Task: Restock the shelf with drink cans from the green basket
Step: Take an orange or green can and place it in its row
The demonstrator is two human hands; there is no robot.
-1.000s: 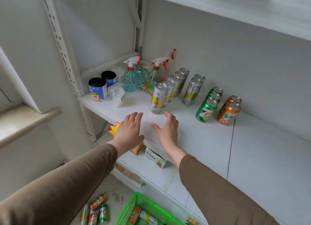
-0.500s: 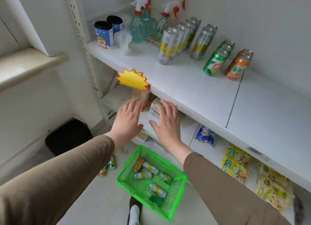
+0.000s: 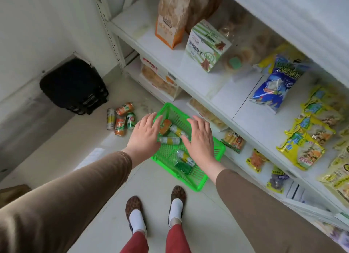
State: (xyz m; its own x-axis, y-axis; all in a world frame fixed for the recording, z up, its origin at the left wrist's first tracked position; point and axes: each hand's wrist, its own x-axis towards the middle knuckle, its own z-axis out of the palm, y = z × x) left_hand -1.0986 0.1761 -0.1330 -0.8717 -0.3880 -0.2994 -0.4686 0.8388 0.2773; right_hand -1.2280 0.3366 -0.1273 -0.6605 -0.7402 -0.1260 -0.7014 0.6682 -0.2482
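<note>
Both hands (image 3: 145,133) (image 3: 201,137) have dropped from shelf to green basket (image 3: 196,179).

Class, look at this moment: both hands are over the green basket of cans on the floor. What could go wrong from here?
1. The cans in the basket lie on their sides, so one may roll as the left hand or right hand reaches in.
2. Loose cans on the floor sit near the feet and could perhaps trip the person.

Both empty hands (image 3: 171,137) hover over green basket (image 3: 196,181) of cans (image 3: 186,159)
</note>
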